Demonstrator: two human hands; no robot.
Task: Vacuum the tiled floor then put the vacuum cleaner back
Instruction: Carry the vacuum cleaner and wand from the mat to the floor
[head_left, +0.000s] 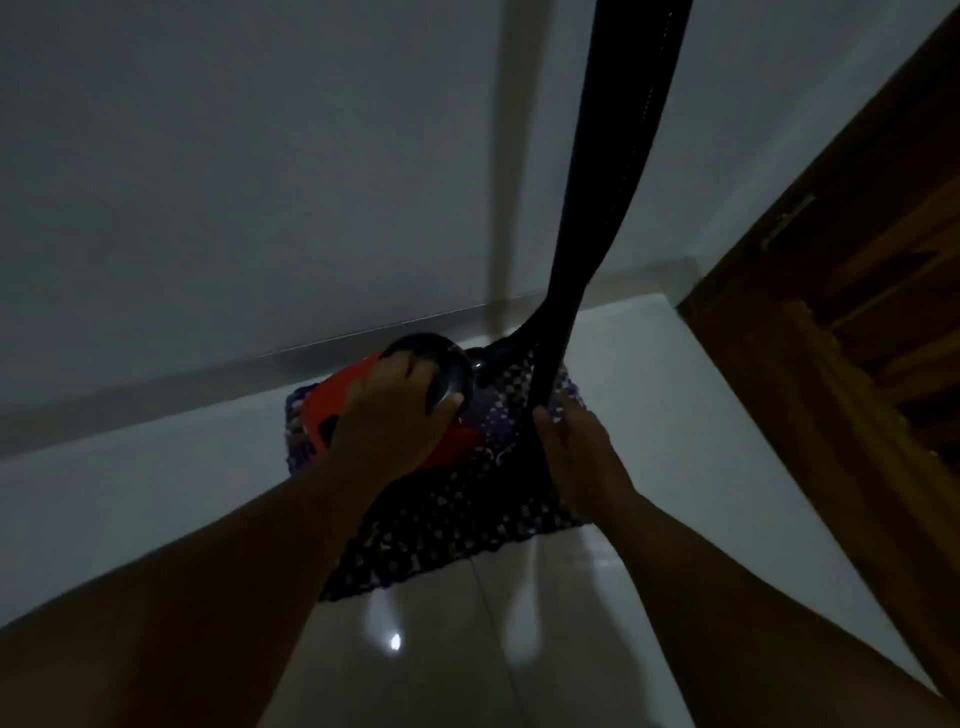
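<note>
Red vacuum cleaner (358, 395) on mat (467, 519), wand (613, 156) upright, both hands gripping

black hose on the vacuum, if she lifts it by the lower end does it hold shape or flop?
Probably flops: the black hose already bends where it meets the red vacuum body. It looks ribbed, so the right hand should not slip. Pulling it may drag the body, which the left hand steadies on the mat.

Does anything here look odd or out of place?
Nothing looks damaged or spilled. The red vacuum sits on a patterned mat by the wall, left hand on it, right hand at its black hose.
</note>
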